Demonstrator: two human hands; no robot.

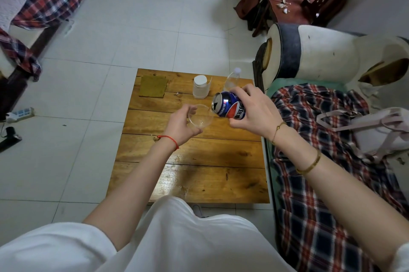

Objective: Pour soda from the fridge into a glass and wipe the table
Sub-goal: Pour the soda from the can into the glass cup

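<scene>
Over the middle of the low wooden plank table [194, 156], your right hand [252, 108] grips the blue aluminium soda can [229, 105], tipped with its open mouth at the rim of the clear drinking glass [200, 116] that your left hand [180, 124] clasps. Beyond stand a white-lidded plastic jar [200, 87] and a clear plastic bottle [232, 80], with a square olive-green cloth [153, 86] lying to their left.

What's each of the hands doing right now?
Left hand: closed around the clear glass.
Right hand: closed on the tilted soda can, its opening at the glass rim.
</scene>
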